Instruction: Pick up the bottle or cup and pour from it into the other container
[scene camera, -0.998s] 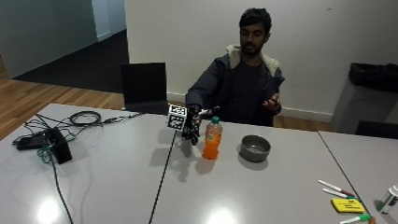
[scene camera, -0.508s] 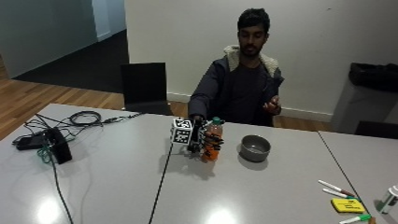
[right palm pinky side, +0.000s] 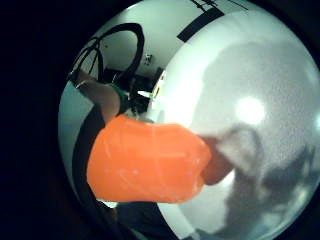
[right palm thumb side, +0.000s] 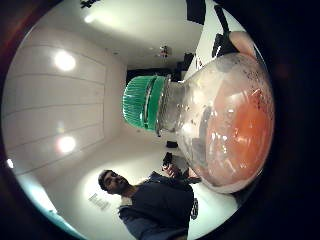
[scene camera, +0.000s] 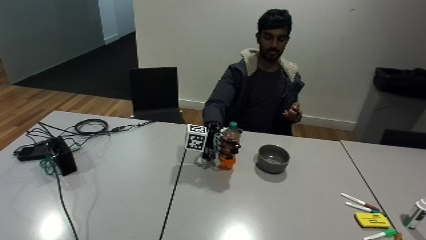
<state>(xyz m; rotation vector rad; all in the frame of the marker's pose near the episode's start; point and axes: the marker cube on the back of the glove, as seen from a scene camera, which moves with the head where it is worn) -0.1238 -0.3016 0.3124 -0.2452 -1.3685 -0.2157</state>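
Observation:
In the outside view a clear bottle (scene camera: 228, 150) of orange drink with a green cap (scene camera: 232, 124) stands upright on the grey table (scene camera: 200, 210). My gloved right hand (scene camera: 215, 145) grips its body from the left side, fingers curled round it. I cannot tell whether its base has left the table. A grey metal bowl (scene camera: 273, 158) sits on the table just to the right of the bottle, apart from it. The little finger side palm view shows the orange lower body of the bottle (right palm pinky side: 150, 160) close to the palm. The thumb side palm view shows the bottle's shoulder (right palm thumb side: 225, 135) and the cap (right palm thumb side: 142, 105).
Black cables and a small black device (scene camera: 60, 155) lie at the table's left end. Markers (scene camera: 359, 201) and a yellow block (scene camera: 373, 220) lie at the right front. A black chair (scene camera: 156, 92) stands behind the table. The person's bare hand (scene camera: 291, 112) is raised near the chest.
My hand, just left of the bottle a second ago, has moved onto it and now wraps round its body. The bottle and the bowl have stayed where they were.

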